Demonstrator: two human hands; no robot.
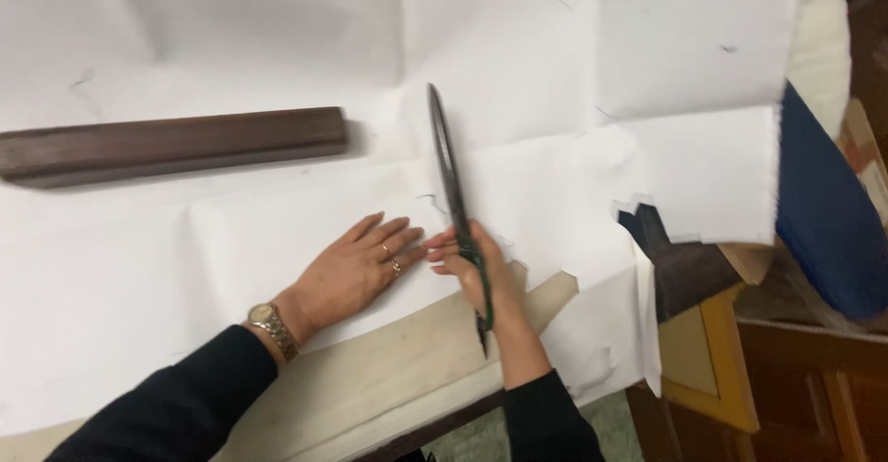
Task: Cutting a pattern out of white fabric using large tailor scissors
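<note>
A head-worn camera looks down on a worktop point(388, 369) almost wholly covered by large sheets of white paper point(518, 83), so only a pale strip of its surface shows along the near edge. The picture is slightly blurred. The dark wooden bar point(176, 145) lying on the paper at upper left runs out of the picture at the left edge. At the right, past the worktop's edge, a dark blue cloth point(823, 221), a yellow wooden frame point(717, 351) and a brown piece are partly covered by the ragged paper edge and hard to make out.

The right hand point(472, 272) is clamped around the handle of long dark scissors point(450, 180) — the handle itself is mostly hidden inside the fist, with only a dark tip poking out below the palm. The blades point away from the person, up over the paper, and look nearly closed, though the blur makes this uncertain. The wrist is bent, the forearm in a black sleeve rising from the bottom edge.

The left hand point(356, 272) lies flat on the paper just beside the scissors, fingers spread and holding nothing — its fingertips almost meet the right hand. It wears a ring and a gold wristwatch point(271, 323), with a black sleeve behind.
</note>
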